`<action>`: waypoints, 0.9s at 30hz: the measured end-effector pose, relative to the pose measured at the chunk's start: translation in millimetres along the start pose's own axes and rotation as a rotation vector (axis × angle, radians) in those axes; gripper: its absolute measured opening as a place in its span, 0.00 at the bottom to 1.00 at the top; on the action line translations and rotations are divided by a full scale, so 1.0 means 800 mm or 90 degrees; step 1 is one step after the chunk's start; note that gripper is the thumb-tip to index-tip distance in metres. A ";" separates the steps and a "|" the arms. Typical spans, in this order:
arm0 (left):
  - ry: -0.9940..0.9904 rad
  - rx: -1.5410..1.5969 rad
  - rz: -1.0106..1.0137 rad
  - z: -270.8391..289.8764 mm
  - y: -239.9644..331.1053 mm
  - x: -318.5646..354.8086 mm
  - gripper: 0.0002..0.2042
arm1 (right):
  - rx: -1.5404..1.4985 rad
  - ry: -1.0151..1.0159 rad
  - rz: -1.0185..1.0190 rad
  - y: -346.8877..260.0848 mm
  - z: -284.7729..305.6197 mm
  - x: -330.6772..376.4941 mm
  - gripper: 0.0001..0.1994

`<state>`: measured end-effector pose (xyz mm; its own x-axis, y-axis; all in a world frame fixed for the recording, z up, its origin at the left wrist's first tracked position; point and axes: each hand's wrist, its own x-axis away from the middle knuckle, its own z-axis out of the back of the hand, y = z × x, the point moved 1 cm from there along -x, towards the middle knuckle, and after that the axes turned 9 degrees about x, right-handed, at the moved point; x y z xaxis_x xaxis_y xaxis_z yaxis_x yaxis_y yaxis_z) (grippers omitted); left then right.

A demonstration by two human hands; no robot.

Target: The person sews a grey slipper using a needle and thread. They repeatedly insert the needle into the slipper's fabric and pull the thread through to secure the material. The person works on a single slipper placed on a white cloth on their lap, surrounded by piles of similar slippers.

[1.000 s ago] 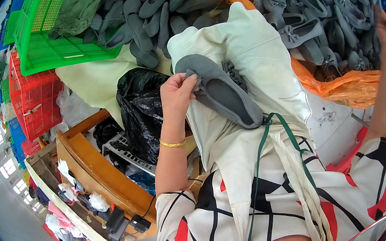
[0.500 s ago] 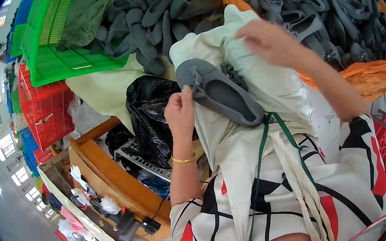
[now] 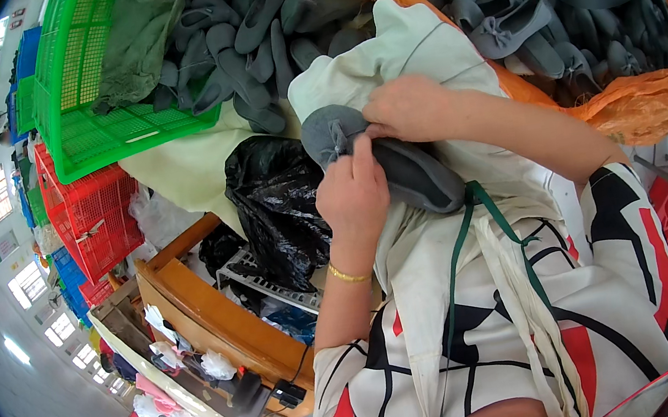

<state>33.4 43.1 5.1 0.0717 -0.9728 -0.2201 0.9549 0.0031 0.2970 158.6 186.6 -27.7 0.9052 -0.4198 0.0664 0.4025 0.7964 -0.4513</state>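
Both hands at a grey shoe (image 3: 426,180) on the lap. The shoe lies aslant on the white apron (image 3: 350,78), toe to the upper left, heel to the lower right near a green cord (image 3: 478,188), its opening partly hidden by the right hand (image 3: 414,108). Half a second earlier that hand was a blur above the apron, and before that it was stretched out beside the orange sack (image 3: 636,110); it has now come in to the shoe, fingers curled, tips gathered just beside the bow (image 3: 337,135). Whether it pinches anything cannot be told. The left hand (image 3: 355,193), which had been at the near edge of the toe, has shifted toward the bow; its fingers are mostly folded, one pointing up to the shoe, but the firmness of any hold is hidden. The change appears to make this a two-handed stage of work, centred on the bow, with the lap as support. A thin dark line crosses the apron beyond the right hand, thread or crease being uncertain. Around: piled grey shoes (image 3: 245,59), a green basket (image 3: 73,143) and a black plastic bag (image 3: 272,191)
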 end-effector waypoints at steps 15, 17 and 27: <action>0.089 0.229 0.252 -0.035 -0.026 -0.003 0.24 | -1.109 0.225 -0.222 -0.045 0.006 -0.063 0.15; 0.086 0.222 0.240 -0.037 -0.030 0.001 0.22 | -1.170 0.197 -0.243 -0.054 0.022 -0.056 0.18; 0.091 0.180 0.012 -0.041 -0.045 -0.010 0.20 | -1.134 0.287 -0.203 -0.076 0.052 -0.002 0.21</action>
<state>8.2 58.3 -34.5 0.1479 -0.9308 -0.3342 0.8364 -0.0626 0.5445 138.2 156.6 36.7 0.6145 -0.7486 0.2489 -0.3391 -0.5356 -0.7734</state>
